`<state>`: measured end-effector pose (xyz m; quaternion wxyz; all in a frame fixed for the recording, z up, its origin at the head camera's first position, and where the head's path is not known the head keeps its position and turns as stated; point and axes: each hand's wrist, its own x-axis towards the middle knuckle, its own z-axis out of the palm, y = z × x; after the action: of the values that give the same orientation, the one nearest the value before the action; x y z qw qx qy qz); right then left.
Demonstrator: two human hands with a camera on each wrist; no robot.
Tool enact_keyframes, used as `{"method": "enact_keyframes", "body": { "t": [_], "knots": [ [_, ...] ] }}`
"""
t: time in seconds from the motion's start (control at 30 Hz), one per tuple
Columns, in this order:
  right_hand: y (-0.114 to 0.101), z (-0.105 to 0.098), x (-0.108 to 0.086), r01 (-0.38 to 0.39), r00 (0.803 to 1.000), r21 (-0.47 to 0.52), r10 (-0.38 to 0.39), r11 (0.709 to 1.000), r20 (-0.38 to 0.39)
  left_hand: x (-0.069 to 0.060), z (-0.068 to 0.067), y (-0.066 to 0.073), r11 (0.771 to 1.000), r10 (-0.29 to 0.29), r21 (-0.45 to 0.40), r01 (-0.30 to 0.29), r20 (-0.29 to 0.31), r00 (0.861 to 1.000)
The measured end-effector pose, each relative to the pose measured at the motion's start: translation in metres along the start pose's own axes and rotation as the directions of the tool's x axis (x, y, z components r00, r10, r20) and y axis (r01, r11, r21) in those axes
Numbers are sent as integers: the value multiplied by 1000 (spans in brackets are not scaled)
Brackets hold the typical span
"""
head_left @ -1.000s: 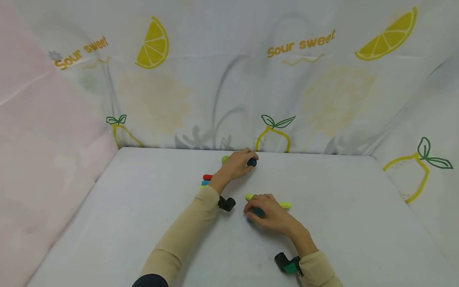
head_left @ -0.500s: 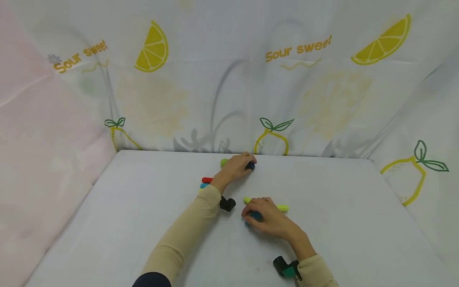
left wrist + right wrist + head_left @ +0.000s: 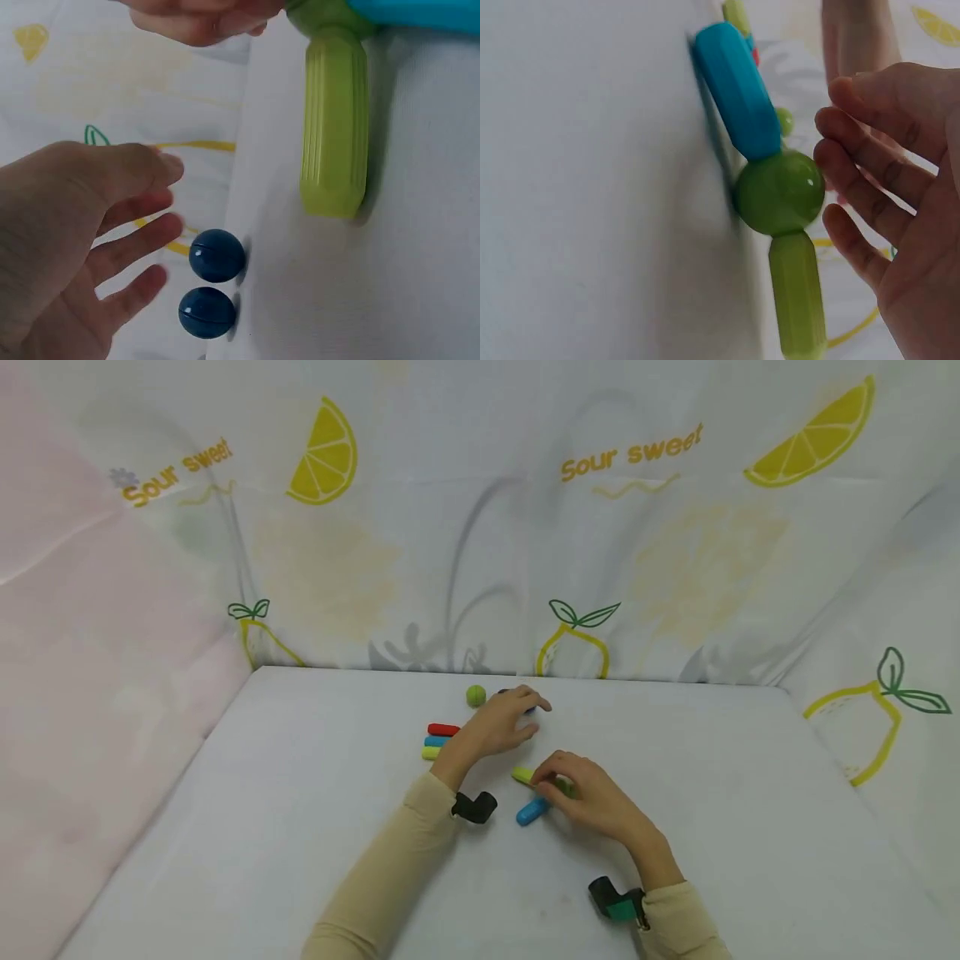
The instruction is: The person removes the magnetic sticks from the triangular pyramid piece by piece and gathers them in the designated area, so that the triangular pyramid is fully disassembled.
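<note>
My left hand (image 3: 498, 722) (image 3: 97, 240) is spread with nothing in its fingers. Beside its fingertips in the left wrist view are two dark blue balls (image 3: 217, 255) (image 3: 206, 313), mostly hidden by the hand in the head view. My right hand (image 3: 592, 793) (image 3: 900, 157) has loosely bent fingers right beside a green ball (image 3: 780, 193); whether they touch it I cannot tell. A blue stick (image 3: 531, 811) (image 3: 739, 90) and a yellow-green stick (image 3: 798, 292) (image 3: 334, 127) meet that ball. Another yellow-green piece (image 3: 522, 774) shows left of the right fingers.
Left of my left forearm lie a red stick (image 3: 442, 729), a blue stick (image 3: 437, 742) and a yellow-green stick (image 3: 431, 752). A small green ball (image 3: 476, 696) sits near the back edge of the white table (image 3: 300, 793). Printed cloth (image 3: 465, 527) hangs behind.
My left hand has let go of a dark blue ball and spread its fingers, drawing slightly nearer. My right hand has shifted right and uncovered more of the blue stick.
</note>
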<state>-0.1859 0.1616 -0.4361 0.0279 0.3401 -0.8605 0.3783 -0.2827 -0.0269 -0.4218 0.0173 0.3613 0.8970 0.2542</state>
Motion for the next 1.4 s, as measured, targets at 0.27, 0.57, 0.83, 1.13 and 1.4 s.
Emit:
{"method": "enact_keyframes", "body": {
  "t": [0.27,0.57,0.83,1.13,1.4],
  "knots": [
    [3,-14,-5,-150,985,-93,141,984,-100,-42,16,10,979,50,-203,-11,190,980],
    [-3,-11,-4,-412,909,-121,417,903,21,-62,28,9,992,-20,-121,33,109,994],
    [-5,2,-2,-444,892,-120,450,888,28,-66,29,15,989,-67,-129,78,86,994],
    [-7,8,-1,-411,909,-137,416,901,8,-72,28,18,992,-69,-103,79,90,994],
    [-3,9,-1,-349,936,-161,352,923,-11,-72,28,17,992,-9,-122,22,104,995]
  ]
}}
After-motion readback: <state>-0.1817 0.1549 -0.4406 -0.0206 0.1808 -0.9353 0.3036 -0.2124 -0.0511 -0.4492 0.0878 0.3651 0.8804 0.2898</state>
